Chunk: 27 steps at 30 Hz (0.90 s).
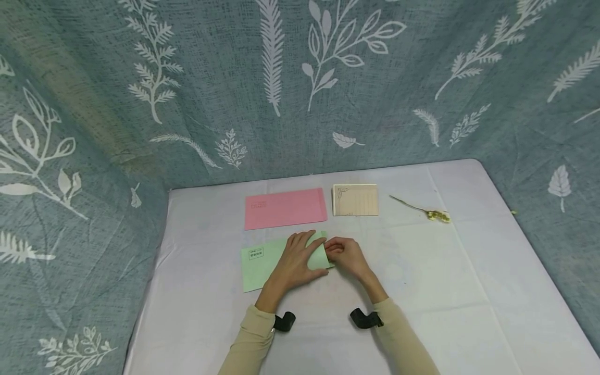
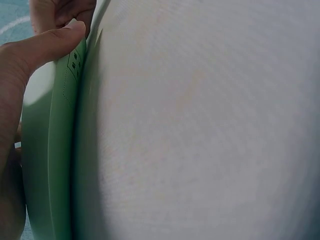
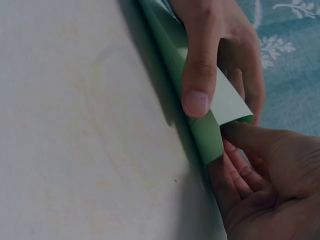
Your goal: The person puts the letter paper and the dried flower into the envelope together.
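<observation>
A green envelope [image 1: 264,265] with a printed box lies crosswise on the table. My left hand [image 1: 294,260] spans its right part, thumb on the near edge and fingers at the far edge, so the paper bows up into a curve. In the left wrist view the left thumb [image 2: 50,45] presses the envelope [image 2: 60,140] near the printed marks. At the mouth on the right end, my right hand [image 1: 346,254] has its fingers curled. In the right wrist view the right thumb [image 3: 260,140] reaches into the mouth and a finger lies behind the green flap [image 3: 207,142]; the fingertips are hidden.
Beyond the green envelope lies a pink envelope [image 1: 286,209]. To its right is a beige lined card [image 1: 355,200], then a dried flower stem [image 1: 436,215]. All rest on a white-covered table [image 1: 422,312]. Leaf-patterned curtains [image 1: 201,94] hang behind and at the sides.
</observation>
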Available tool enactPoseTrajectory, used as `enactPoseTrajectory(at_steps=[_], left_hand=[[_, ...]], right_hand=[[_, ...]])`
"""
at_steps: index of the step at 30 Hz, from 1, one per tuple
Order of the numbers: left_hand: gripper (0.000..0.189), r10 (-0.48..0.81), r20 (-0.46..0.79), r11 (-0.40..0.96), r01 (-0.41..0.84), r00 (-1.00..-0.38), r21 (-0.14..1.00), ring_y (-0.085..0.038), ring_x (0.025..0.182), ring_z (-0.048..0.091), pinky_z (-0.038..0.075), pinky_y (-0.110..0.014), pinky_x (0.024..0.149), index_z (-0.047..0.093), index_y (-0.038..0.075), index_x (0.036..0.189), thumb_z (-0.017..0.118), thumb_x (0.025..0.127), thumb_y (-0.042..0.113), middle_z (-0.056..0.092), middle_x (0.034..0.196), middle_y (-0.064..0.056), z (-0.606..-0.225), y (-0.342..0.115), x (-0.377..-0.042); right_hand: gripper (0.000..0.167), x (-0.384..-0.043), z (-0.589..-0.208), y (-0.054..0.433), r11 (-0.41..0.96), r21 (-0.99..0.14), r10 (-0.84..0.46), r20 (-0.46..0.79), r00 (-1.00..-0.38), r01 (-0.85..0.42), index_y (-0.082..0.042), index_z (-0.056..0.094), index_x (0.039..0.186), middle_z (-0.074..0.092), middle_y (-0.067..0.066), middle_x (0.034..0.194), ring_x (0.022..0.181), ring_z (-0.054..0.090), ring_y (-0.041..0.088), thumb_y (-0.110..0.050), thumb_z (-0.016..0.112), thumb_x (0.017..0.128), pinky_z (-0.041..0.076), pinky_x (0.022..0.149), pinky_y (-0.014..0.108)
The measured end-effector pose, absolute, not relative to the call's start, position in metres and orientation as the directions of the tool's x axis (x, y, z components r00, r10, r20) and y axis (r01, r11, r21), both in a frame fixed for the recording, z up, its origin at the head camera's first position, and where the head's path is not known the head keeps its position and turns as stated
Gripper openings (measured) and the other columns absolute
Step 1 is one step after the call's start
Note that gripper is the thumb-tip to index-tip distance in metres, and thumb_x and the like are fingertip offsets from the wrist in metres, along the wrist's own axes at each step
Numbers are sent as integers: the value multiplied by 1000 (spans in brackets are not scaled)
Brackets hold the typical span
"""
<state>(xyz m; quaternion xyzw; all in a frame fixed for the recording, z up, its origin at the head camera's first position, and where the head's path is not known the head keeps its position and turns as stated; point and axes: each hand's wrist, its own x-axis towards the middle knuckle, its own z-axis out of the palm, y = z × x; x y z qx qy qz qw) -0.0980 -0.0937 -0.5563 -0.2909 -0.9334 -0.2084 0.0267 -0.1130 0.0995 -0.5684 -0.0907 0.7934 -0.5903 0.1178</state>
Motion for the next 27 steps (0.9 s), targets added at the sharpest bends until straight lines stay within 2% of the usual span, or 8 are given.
enactPoseTrajectory(at_steps=[8, 17, 23, 27], left_hand=[[75, 527, 201, 741, 562, -826, 367, -31, 132, 41, 28, -50, 111, 56, 15, 137, 78, 76, 52, 46, 144, -15, -559, -93, -97], [75, 533, 209, 737, 571, -820, 360, -31, 131, 42, 29, -51, 110, 56, 15, 137, 79, 75, 52, 46, 144, -16, -562, -94, -97], [76, 539, 197, 738, 572, -819, 357, -32, 131, 41, 28, -52, 111, 55, 17, 138, 78, 75, 53, 45, 144, -16, -560, -94, -98], [77, 546, 166, 745, 566, -821, 353, -32, 133, 40, 25, -53, 113, 53, 17, 140, 76, 77, 55, 44, 146, -16, -560, -95, -97]], right_hand=[[12, -112, -568, 96, 309, -951, -283, -83, -956, -9, 8, 70, 95, 72, 16, 87, 78, 68, 13, 8, 67, 84, 54, 68, 19], [13, -111, -567, 97, 377, -926, -253, -101, -962, -2, 2, 73, 96, 73, 6, 78, 70, 63, 3, 0, 69, 85, 50, 71, 20], [17, -111, -567, 101, 332, -943, -271, -111, -956, 15, 4, 72, 104, 74, 13, 89, 77, 71, 12, -5, 68, 90, 54, 71, 22], [20, -112, -566, 104, 239, -969, -275, -134, -952, 67, 10, 69, 107, 73, 21, 93, 76, 71, 18, -4, 64, 93, 57, 67, 25]])
